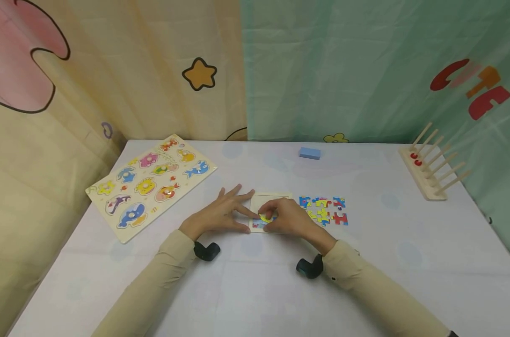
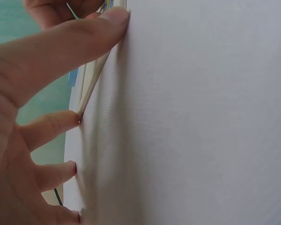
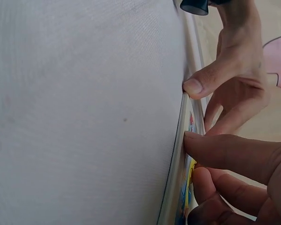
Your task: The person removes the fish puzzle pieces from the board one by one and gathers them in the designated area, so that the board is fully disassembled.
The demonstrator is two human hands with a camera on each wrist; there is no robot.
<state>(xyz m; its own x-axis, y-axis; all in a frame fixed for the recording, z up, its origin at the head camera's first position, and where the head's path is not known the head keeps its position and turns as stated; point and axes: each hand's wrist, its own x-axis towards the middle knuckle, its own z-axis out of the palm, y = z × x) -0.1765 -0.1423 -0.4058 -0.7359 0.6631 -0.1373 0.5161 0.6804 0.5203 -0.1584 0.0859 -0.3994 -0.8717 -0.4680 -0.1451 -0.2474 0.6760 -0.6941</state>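
A small wooden jigsaw tray [image 1: 259, 200] lies on the table in front of me, with a coloured, fitted part along its lower side. My left hand [image 1: 223, 213] spreads its fingers at the tray's left side. Its thumb [image 2: 84, 40] touches the tray's near corner, and the index fingertip reaches over to a yellow jigsaw piece [image 1: 263, 217]. Over the tray, my right hand [image 1: 290, 217] has its fingers curled at that yellow piece, while its thumb [image 3: 215, 147] rests at the tray's near edge. The right fingers partly hide the piece and the tray.
Several loose jigsaw pieces [image 1: 340, 218] lie just right of the tray. A wooden knob puzzle board [image 1: 154, 214] with sea animals is at the left. Toward the back is a blue block [image 1: 309, 153]. A peg stand [image 1: 432, 191] with red beads stands at the far right.
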